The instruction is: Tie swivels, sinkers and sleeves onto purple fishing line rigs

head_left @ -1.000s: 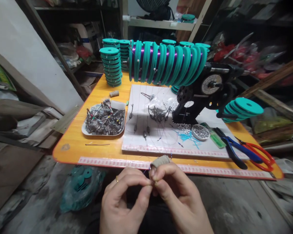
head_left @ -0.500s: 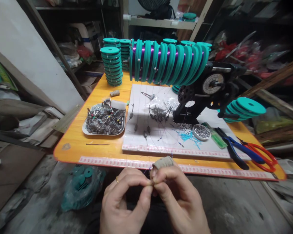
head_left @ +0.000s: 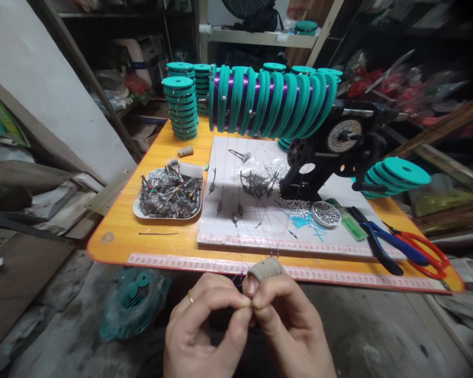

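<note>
A fine line [head_left: 242,274], dark and thread-thin with tiny bluish beads on it, shows just beyond your fingertips, at the table's front edge. Its short visible stretch runs roughly away from you, towards the board; how it lies between your fingers is hidden.

Your left hand [head_left: 207,323] pinches with thumb and forefinger pressed tip to tip, a smooth gold-coloured ring [head_left: 190,296] on one finger. Your right hand [head_left: 295,320] makes the same narrow pinch, its tips touching or almost touching the left's. Whatever sits in that pinch is too small to make out. A rough, tan, cloth-like tube [head_left: 265,269] wraps a finger of your right hand, its long axis lying mostly crosswise.

Past your hands, a flat printed measuring strip [head_left: 161,261] edges the orange, wood-grained table [head_left: 120,226]. On the smooth white board [head_left: 220,231] lie dark, oval weights [head_left: 235,218], thin blue sticks [head_left: 304,220] and a round dish [head_left: 326,224] of silvery bits. A shallow tray [head_left: 142,214] of wiry metal pieces stands left of it. Above, ridged teal spools [head_left: 274,102] wound with glossy purple thread line up sideways on the black winder [head_left: 311,181].
</note>
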A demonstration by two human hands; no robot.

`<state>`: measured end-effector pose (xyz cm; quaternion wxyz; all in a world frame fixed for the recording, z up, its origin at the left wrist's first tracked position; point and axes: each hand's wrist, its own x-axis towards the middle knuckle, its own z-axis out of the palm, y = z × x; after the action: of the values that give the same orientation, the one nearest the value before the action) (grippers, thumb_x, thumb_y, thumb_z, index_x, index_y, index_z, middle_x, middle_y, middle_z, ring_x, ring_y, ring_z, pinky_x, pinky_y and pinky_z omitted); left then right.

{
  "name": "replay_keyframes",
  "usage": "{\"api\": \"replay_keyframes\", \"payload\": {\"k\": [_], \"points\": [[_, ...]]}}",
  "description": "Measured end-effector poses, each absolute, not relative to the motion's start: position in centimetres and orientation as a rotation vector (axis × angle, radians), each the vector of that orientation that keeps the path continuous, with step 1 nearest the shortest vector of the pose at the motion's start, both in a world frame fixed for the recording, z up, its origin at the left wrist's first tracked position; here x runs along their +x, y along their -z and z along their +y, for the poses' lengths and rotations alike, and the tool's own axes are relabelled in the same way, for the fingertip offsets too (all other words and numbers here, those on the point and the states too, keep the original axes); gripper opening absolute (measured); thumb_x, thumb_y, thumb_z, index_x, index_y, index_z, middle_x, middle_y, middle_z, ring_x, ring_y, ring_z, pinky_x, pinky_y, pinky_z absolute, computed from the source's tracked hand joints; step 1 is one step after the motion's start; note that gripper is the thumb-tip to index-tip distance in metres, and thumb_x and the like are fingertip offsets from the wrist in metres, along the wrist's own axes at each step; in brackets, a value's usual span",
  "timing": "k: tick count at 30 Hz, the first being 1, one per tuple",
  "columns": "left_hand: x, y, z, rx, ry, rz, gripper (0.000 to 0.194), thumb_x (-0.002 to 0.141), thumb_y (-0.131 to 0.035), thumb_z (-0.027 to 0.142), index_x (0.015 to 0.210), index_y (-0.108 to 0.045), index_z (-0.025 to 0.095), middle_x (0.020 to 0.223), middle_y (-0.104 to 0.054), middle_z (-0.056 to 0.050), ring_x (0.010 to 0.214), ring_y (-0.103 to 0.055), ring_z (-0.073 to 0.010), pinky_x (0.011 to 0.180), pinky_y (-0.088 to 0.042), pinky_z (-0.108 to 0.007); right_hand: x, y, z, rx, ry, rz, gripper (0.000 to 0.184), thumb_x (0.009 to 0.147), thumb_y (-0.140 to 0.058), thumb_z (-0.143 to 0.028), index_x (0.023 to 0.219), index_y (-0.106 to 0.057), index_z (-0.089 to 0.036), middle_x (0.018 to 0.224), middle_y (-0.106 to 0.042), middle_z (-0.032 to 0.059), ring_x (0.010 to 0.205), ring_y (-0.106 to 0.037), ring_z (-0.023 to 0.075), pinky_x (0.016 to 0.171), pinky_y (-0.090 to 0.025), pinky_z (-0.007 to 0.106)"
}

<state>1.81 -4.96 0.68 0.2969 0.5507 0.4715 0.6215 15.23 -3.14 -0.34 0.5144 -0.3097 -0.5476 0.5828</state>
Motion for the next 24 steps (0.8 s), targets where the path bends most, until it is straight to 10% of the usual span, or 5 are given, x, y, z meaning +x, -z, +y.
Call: {"api": "replay_keyframes", "payload": {"k": [24], "points": [[1.8, -0.7, -4.3, 1.393, -1.647, 1.197, 0.016, 0.075, -0.073, 0.006, 0.079, -0.07, 0.022, 0.068, -0.067, 0.004, 0.066, -0.066, -0.0027, 0.07, -0.057, -0.007, 14.5, 0.3, -2.8, -0.621, -1.618, -1.054, 0.011, 0.095, -0.06, -0.017, 0.095, -0.066, -0.026, 0.092, -0.06, 0.0012, 0.071, -0.057, 0.006, 0.068, -0.05, 0.015]]}}
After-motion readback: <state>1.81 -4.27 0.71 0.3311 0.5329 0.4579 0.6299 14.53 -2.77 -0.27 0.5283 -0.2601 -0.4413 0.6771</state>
